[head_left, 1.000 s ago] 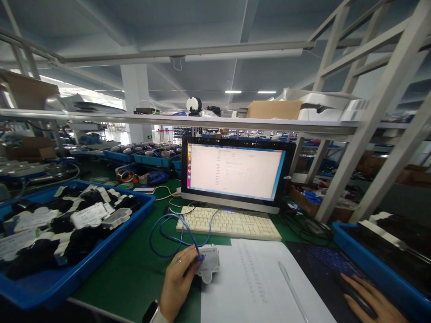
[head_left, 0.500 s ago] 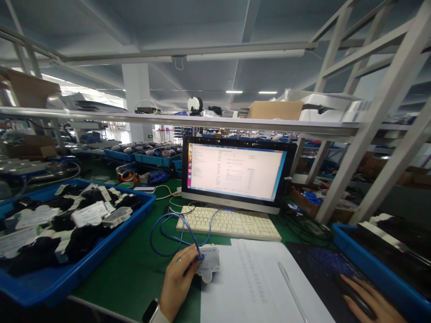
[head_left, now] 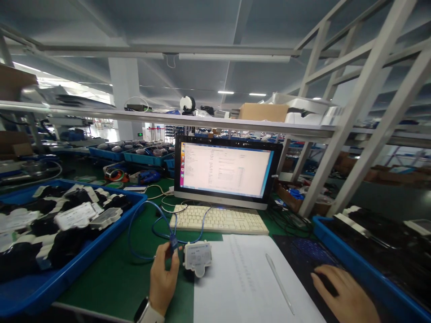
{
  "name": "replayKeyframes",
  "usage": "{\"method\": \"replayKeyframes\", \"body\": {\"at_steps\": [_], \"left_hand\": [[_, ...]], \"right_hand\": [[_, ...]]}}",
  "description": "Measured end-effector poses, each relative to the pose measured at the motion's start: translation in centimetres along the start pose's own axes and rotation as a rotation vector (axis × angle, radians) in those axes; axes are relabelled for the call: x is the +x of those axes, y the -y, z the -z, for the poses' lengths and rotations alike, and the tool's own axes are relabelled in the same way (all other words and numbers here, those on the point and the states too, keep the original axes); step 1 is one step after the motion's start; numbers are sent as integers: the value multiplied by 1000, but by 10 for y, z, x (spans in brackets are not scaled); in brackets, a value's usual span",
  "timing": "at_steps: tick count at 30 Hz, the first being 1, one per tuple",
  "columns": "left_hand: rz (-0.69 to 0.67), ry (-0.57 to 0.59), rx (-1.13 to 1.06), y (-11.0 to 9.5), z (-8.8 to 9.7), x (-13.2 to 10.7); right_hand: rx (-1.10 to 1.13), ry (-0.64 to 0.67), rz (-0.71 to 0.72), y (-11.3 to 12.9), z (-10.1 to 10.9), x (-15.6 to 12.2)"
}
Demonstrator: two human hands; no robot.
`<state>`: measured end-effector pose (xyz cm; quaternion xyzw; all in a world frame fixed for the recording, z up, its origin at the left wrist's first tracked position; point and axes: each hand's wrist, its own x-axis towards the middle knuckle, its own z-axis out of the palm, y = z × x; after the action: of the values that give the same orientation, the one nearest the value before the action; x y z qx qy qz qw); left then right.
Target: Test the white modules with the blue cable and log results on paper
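Pinching blue cable plug [head_left: 173,242] in left hand [head_left: 164,273], just beside white module [head_left: 198,255] at upper-left corner of paper [head_left: 232,291] on green table [head_left: 111,278]. Covering black mouse [head_left: 329,284] with right hand [head_left: 348,291], well apart from left; can't tell if gripping. Beyond paper, keyboard [head_left: 218,220] and lit monitor [head_left: 225,168].

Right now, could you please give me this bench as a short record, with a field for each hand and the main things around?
Left hand: pinching the blue plug
White case: beside the left hand, apart from the plug
Right hand: over the dark mouse
Paper: between the hands, pen on it
Keyboard: in front of the lit monitor
Blue trays: one at left, one at right
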<state>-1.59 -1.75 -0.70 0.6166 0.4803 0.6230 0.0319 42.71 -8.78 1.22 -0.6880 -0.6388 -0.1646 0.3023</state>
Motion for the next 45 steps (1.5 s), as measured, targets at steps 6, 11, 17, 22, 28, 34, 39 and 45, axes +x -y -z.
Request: {"method": "replayKeyframes", "body": {"at_steps": [6,11,17,22,28,34,39,45], "left_hand": [[186,56,-23,6,-1,4],[250,98,-18,7,0,6],[266,100,2,6,-1,7],[290,112,-6,5,-1,8],[314,110,-3,4,-2,8],[329,97,-6,3,-2,8],[330,97,-1,1,-1,9],[333,92,-24,-2,-1,8]], "right_hand": [[-28,686,-130,86,5,19],[224,881,-267,86,-10,31],[674,811,-478,89,-8,35],[1150,527,-648,117,-5,28],[1170,388,-769,139,-32,11],[1139,388,-706,158,-43,-5],[952,319,-539,165,-40,-23],[816,323,-408,166,-39,-31]]}}
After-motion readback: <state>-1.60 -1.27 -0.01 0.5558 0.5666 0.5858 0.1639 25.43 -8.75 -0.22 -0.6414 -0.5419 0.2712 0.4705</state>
